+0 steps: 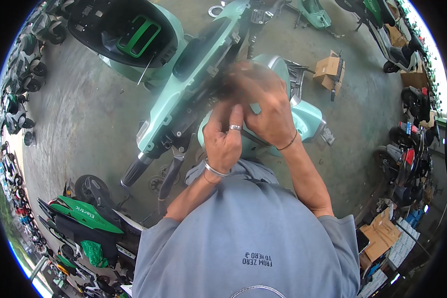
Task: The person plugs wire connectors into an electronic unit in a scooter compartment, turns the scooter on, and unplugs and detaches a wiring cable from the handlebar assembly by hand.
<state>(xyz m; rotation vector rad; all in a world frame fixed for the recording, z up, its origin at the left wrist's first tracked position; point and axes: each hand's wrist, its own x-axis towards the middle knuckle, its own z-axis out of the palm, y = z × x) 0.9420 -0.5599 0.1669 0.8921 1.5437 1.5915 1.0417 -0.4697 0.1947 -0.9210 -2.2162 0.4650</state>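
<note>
A mint-green scooter's handlebar cover (196,74) runs diagonally in front of me, with a black handlebar grip (135,171) at its lower end. My left hand (224,141), with rings and a metal bracelet, is at the inner side of this cover. Its thumb points up and its fingers curl in, but their tips are hidden behind my other hand. My right hand (268,107) is close above and beside it, fingers bent and smeared by motion. Dark parts and wiring show near the fingertips; what either hand pinches cannot be made out. A brake lever (171,171) hangs below the grip.
Left of the cover is a scooter body with an open black seat compartment (126,35). An open cardboard box (328,69) lies on the concrete floor at right. A green scooter (87,213) stands lower left. Rows of motorbikes line both sides, with more cardboard (380,233) lower right.
</note>
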